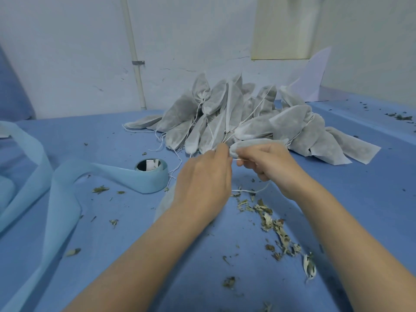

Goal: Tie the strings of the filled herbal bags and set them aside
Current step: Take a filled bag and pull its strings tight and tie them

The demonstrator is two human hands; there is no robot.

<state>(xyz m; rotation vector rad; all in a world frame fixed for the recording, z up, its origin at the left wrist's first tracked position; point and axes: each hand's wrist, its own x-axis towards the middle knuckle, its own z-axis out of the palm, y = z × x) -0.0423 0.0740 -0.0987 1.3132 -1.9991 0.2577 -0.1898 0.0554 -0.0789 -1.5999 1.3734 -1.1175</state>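
Table (337,176) under blue cloth fills the view, herb crumbs (273,224) scattered near my right forearm. Pile of filled herbal bags (236,118) sits at the far middle, strings trailing loose off several. Blue fabric strip (67,199) runs along my left, ending at a roll (150,167). One bag (252,144) lies at the near edge of the pile, mouth toward my hands, partly under my right fingers.

Step in hand, I judge: knotting this bag's drawstring. To do it well, pull both ends evenly so the mouth cinches shut before the knot seats, and keep the bag low so no herbs spill.

My left hand (204,174) has fingers curled narrow, pinching the string (234,159) at the bag's mouth. My right hand (270,163) is curled too, gripping the other string end; a loose length (247,190) hangs below it. Knot itself too small to tell.
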